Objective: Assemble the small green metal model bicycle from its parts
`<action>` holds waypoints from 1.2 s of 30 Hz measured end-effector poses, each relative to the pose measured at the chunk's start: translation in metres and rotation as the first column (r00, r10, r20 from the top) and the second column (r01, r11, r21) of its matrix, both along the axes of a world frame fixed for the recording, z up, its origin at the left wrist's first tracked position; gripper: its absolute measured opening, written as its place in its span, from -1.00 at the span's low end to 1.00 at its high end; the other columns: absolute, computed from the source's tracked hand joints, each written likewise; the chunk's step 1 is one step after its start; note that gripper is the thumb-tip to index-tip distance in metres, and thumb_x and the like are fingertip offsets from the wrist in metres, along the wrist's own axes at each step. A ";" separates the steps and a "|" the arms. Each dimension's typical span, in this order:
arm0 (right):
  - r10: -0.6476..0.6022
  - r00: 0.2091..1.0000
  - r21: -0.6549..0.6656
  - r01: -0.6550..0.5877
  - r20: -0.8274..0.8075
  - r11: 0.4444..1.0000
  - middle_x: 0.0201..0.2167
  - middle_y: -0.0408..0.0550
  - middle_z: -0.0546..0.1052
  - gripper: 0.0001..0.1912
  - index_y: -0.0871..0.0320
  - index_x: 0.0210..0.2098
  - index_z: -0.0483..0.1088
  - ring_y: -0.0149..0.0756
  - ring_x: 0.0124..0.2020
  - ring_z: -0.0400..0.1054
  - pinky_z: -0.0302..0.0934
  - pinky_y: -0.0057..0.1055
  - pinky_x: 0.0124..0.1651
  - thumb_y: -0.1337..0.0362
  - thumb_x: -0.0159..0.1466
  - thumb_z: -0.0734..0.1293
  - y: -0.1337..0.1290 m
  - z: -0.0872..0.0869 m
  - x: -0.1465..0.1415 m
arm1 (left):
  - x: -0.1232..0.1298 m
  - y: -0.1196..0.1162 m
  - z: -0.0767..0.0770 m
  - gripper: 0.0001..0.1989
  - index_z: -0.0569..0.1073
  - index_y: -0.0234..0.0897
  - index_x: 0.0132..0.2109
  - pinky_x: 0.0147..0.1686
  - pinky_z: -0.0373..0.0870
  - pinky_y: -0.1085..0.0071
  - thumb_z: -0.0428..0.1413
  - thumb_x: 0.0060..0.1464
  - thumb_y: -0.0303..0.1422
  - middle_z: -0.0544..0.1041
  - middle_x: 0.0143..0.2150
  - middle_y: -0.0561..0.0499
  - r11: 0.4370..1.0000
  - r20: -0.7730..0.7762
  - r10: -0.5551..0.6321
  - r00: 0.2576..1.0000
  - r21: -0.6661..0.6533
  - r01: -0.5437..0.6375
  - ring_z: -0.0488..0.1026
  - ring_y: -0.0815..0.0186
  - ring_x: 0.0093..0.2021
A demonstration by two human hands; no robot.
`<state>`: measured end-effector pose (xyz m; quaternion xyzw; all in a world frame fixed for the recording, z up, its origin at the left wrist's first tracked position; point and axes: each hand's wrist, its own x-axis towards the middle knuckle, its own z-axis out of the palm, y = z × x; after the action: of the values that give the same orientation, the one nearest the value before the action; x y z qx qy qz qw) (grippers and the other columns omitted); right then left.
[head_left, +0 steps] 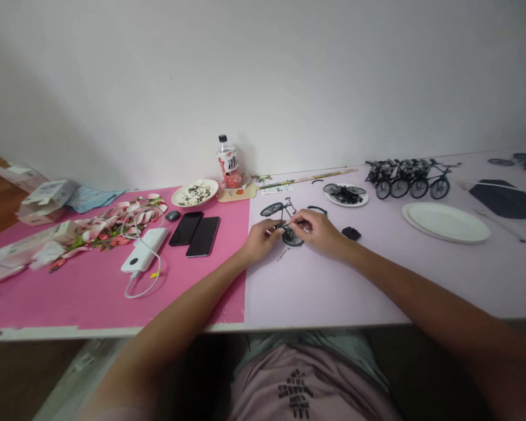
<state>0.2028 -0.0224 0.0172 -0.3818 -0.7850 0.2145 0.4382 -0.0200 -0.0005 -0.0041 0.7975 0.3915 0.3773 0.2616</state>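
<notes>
A dark miniature bicycle (286, 203) lies on the pale tabletop, one wheel at its far left and a spoked wheel (293, 238) at its near end. My left hand (263, 238) is closed, thumb and fingers pinching at this near wheel. From the other side my right hand (318, 231) meets it, closed in a pinch at the wheel's upper edge. Whatever sits between the right fingertips is too small to make out. Just behind the right hand, another dark wheel (317, 209) shows in part. A thin grey piece (282, 255) lies below the hands.
Assembled miniature bicycles (409, 178) stand at the right, near stacked white plates (449, 222). A plate of black parts (346, 195) and a black lump (351, 233) lie closer. Leftward are a bottle (229, 164), phones (203, 236), a white power bank (144, 250) and artificial petals (114, 227).
</notes>
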 end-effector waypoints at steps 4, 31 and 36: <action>0.006 0.999 0.066 -0.008 0.031 0.998 -0.26 -0.02 0.59 -0.90 0.08 -0.24 0.50 -0.23 -0.30 0.39 0.26 -0.31 -0.23 0.22 0.35 0.35 0.000 0.000 -0.002 | 0.000 -0.001 0.001 -0.59 0.59 -0.33 0.13 -0.17 0.56 0.32 0.12 0.32 -0.15 0.66 0.04 -0.21 1.000 0.002 0.010 1.000 -0.001 -0.010 0.60 0.17 -0.10; -0.028 0.998 0.074 0.024 0.060 0.997 -0.35 -0.05 0.53 -0.87 0.08 -0.25 0.54 -0.27 -0.41 0.28 0.18 -0.32 -0.30 0.19 0.34 0.36 0.001 -0.003 -0.001 | 0.002 -0.003 0.002 -0.57 0.60 -0.31 0.10 -0.19 0.57 0.33 0.11 0.33 -0.09 0.67 0.02 -0.19 1.000 -0.021 0.016 1.000 0.011 -0.015 0.61 0.18 -0.12; -0.033 0.998 0.072 0.028 0.059 0.997 -0.34 -0.06 0.54 -0.89 0.08 -0.25 0.53 -0.28 -0.41 0.27 0.17 -0.32 -0.31 0.22 0.33 0.36 0.001 -0.005 -0.001 | 0.002 -0.003 0.002 -0.58 0.61 -0.29 0.10 -0.21 0.57 0.34 0.10 0.32 -0.09 0.67 0.01 -0.17 1.000 -0.030 0.017 0.999 0.020 -0.016 0.61 0.18 -0.14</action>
<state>0.2013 -0.0214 0.0127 -0.3842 -0.7990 0.1681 0.4309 -0.0181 -0.0031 -0.0022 0.8023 0.3982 0.3714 0.2446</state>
